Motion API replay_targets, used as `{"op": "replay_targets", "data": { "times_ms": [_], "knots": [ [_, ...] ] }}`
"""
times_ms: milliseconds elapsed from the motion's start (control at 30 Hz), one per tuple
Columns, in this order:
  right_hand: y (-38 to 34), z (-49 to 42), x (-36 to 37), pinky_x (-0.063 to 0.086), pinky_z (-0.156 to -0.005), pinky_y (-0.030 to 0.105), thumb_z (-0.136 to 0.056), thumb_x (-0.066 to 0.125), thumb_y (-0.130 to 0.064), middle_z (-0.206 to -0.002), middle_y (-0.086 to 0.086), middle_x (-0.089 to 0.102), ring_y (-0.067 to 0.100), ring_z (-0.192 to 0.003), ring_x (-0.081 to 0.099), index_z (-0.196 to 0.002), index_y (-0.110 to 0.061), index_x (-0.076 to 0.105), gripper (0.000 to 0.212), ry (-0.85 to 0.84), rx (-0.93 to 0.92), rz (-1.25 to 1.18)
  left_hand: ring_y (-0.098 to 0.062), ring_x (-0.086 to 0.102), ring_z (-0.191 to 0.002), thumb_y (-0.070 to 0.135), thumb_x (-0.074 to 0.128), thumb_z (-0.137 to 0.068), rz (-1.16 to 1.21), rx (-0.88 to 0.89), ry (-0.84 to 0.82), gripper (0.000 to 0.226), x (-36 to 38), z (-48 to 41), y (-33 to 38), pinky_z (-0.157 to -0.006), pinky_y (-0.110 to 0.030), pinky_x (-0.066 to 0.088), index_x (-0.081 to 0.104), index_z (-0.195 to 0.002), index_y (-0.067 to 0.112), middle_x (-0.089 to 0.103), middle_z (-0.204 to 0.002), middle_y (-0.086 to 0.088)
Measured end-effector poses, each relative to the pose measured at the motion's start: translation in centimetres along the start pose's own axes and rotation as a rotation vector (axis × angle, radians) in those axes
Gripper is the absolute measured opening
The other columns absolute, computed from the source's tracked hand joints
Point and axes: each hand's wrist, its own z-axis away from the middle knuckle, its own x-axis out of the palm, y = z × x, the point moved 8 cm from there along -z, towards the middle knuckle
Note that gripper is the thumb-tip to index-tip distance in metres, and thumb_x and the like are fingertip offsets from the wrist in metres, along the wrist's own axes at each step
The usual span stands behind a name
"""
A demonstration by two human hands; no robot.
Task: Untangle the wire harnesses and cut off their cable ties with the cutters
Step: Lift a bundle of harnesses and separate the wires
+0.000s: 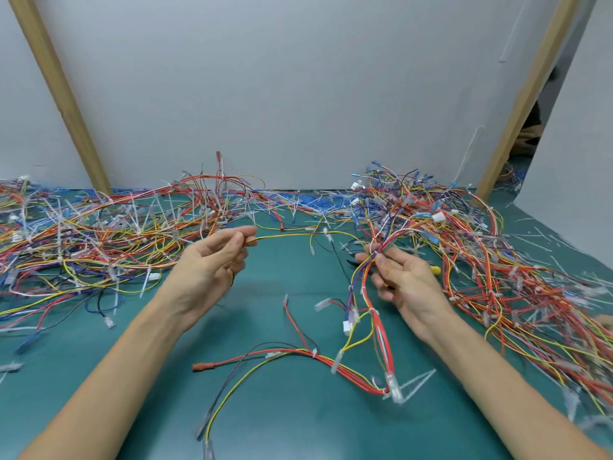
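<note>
Green bench mat (pixel 282 426), backed by a white wall panel (pixel 298 94) and 2 wooden posts (pixel 63 94) that lean in this wide-angle view. 2 heaps of tangled harnesses lie along the far edge: the left pile (pixel 99 234) and the right pile (pixel 464 244), both bristling with white ties. My left hand (pixel 209 263), raised above the mat, pinches the end of a yellow wire (pixel 292 235) between thumb and forefinger; the other fingers curl loosely. That wire runs taut to the right, into the bundle I hold. My right hand (pixel 401 277) pinches a harness (pixel 381 343) near its top between thumb and fingertips. From there its red, yellow and purple strands hang down and trail across the mat between my forearms. Several cable ties (pixel 335 361) are still on it. The cutters (pixel 435 269) seem to lie on the mat just behind my right hand, mostly hidden, with only a yellow handle tip and a dark part showing. Loose tie offcuts (pixel 537 240) are scattered at the right edge.
</note>
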Motion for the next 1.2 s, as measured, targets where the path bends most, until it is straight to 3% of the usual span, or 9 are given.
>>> {"op": "replay_targets", "data": {
  "times_ms": [133,233,333,467,633,800,1033,1133,1200],
  "knots": [
    [0.0,0.0,-0.1,0.026,-0.042,0.016,-0.098,0.056,-0.005,-0.089,-0.003,0.073,0.007,-0.052,0.046,-0.105,-0.014,0.069,0.017,0.014,-0.035,0.027,-0.009,0.054,-0.073,0.013,0.062,-0.09,-0.154,0.103,0.099,0.016,-0.7,0.2,0.8,-0.07,-0.019,0.043,0.077,-0.096,0.016,0.071,-0.081,0.005],
    [-0.1,0.2,0.0,0.028,-0.041,0.016,-0.097,0.061,-0.006,-0.074,-0.008,0.068,0.008,-0.052,0.046,-0.103,-0.013,0.07,0.013,0.032,-0.076,0.075,-0.003,0.063,-0.079,0.012,0.06,-0.098,-0.651,0.327,0.224,0.018,-0.7,0.8,2.7,-0.077,-0.021,0.049,0.074,-0.098,0.024,0.074,-0.083,0.011],
    [-0.5,0.4,0.1,0.03,-0.04,0.016,-0.096,0.062,-0.007,-0.073,-0.007,0.07,0.008,-0.05,0.047,-0.1,-0.014,0.069,0.01,0.068,-0.116,0.136,-0.013,0.059,-0.096,0.017,0.062,-0.098,-1.032,0.602,0.403,0.012,0.9,2.7,5.1,-0.088,-0.035,0.048,0.071,-0.104,0.022,0.068,-0.097,0.011],
    [-1.2,0.7,-0.4,0.031,-0.039,0.015,-0.096,0.063,-0.008,-0.077,-0.004,0.075,0.008,-0.048,0.047,-0.092,-0.018,0.069,0.012,0.152,-0.164,0.154,-0.021,0.055,-0.087,0.024,0.054,-0.101,-1.022,0.868,0.331,0.011,4.8,5.2,7.0,-0.078,-0.033,0.044,0.063,-0.102,0.017,0.06,-0.094,0.007],
    [-2.0,0.9,-0.8,0.033,-0.041,0.015,-0.096,0.063,-0.007,-0.08,-0.001,0.076,0.007,-0.047,0.047,-0.089,-0.012,0.066,0.009,0.22,-0.216,0.158,-0.014,0.053,-0.065,0.054,0.046,-0.094,-0.726,0.474,-0.132,0.044,9.5,5.5,3.3,-0.063,-0.036,0.043,0.058,-0.079,0.015,0.057,-0.07,0.003],
    [-1.9,0.9,-1.0,0.031,-0.038,0.017,-0.096,0.064,-0.014,-0.084,-0.002,0.076,0.007,-0.051,0.055,-0.091,-0.011,0.063,0.006,0.208,-0.163,0.065,-0.009,0.035,-0.061,0.068,0.068,-0.066,-0.897,0.247,-0.106,0.056,10.1,5.4,-0.6,-0.058,-0.022,0.033,0.039,-0.086,0.024,0.042,-0.072,0.004],
    [-0.8,0.7,-0.2,0.04,-0.039,0.013,-0.08,0.068,-0.036,-0.092,-0.007,0.077,0.005,-0.06,0.068,-0.095,-0.022,0.065,0.021,0.105,0.069,-0.272,-0.003,0.064,-0.082,0.03,0.073,-0.079,-0.863,0.199,-0.142,0.028,9.9,4.8,-1.6,-0.073,-0.014,0.047,0.058,-0.103,0.03,0.068,-0.091,0.013],
    [-0.9,0.9,0.0,0.041,-0.04,0.014,-0.079,0.068,-0.038,-0.095,-0.006,0.077,0.006,-0.062,0.069,-0.094,-0.025,0.064,0.021,0.085,0.089,-0.276,-0.005,0.07,-0.088,0.016,0.066,-0.094,-0.784,0.098,-0.188,0.013,9.1,4.1,-2.5,-0.081,-0.02,0.053,0.07,-0.104,0.024,0.076,-0.092,0.009],
    [-1.0,0.9,0.3,0.042,-0.043,0.014,-0.08,0.068,-0.037,-0.098,-0.005,0.076,0.007,-0.068,0.068,-0.096,-0.025,0.064,0.021,0.049,0.068,-0.222,-0.007,0.071,-0.082,0.014,0.063,-0.097,-0.709,0.015,-0.199,0.012,8.4,3.7,-3.3,-0.075,-0.019,0.052,0.072,-0.103,0.019,0.077,-0.087,0.005]
  ]
}}
